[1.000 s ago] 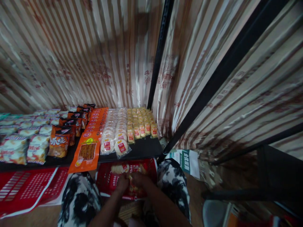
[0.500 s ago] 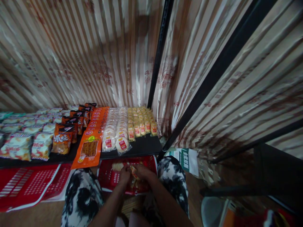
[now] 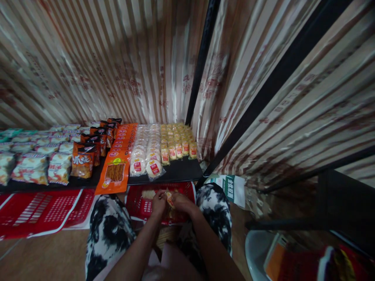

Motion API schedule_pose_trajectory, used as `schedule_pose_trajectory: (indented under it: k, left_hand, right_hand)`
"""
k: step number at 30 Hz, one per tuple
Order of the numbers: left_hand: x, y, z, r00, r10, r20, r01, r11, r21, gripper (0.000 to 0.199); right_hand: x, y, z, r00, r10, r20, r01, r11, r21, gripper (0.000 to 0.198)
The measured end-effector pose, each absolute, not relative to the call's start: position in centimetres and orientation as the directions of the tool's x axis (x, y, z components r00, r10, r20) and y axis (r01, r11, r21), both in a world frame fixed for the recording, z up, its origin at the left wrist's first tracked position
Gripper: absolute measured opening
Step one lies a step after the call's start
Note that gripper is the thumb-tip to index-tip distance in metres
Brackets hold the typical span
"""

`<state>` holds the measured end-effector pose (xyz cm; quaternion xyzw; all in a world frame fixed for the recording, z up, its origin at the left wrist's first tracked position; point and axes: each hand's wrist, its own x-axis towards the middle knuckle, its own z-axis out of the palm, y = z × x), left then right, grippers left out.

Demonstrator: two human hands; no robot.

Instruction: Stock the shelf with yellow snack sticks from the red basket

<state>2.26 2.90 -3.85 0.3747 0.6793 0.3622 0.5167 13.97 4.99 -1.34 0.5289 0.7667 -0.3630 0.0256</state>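
Observation:
My left hand (image 3: pixel 158 203) and my right hand (image 3: pixel 181 203) are close together over a red plastic basket (image 3: pixel 133 201) between my knees. Between them is a small yellow snack packet (image 3: pixel 169 199) with a red and white label. The right fingers are closed around its right side; the left fingers are pinched at its left edge. Other wrapped pieces (image 3: pixel 172 213) lie in the basket below, partly hidden by my hands. A pale stacked roll (image 3: pixel 148 194) rests in the basket left of my left hand.
A black shelf (image 3: pixel 181 171) holds rows of yellow snack packets (image 3: pixel 179 140), round wrapped crackers (image 3: pixel 146 156), orange stick packs (image 3: pixel 115 168) and bagged snacks (image 3: pixel 83 160). More red baskets (image 3: pixel 43 210) lie at left. Black posts (image 3: pixel 202 62) and a pleated curtain (image 3: pixel 131 58) stand behind.
The view has tilted down slightly, so the shelf and basket sit higher in the picture. My hands stay together over the basket, and the packet between them shows more clearly.

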Motion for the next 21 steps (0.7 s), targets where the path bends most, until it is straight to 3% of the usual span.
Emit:
schedule_pose_trajectory:
  k: [5, 13, 21]
  left_hand:
    - [2.2, 2.8, -3.1, -0.192, 0.888, -0.417, 0.157, 0.448, 0.880, 0.019]
    - [2.3, 2.8, -2.0, -0.217, 0.915, -0.339, 0.087, 0.364, 0.927, 0.020]
    - [2.8, 2.8, -0.6, -0.247, 0.911, -0.331, 0.010, 0.344, 0.939, 0.027]
  right_hand:
    - [14.5, 4.7, -0.4, -0.429, 0.817, -0.385, 0.802, 0.149, -0.578, 0.036]
    - [15.7, 4.0, 0.0, -0.403, 0.864, -0.302, 0.600, 0.001, -0.800, 0.031]
    - [16.0, 3.9, 0.0, -0.398, 0.845, -0.359, 0.396, -0.194, -0.897, 0.025]
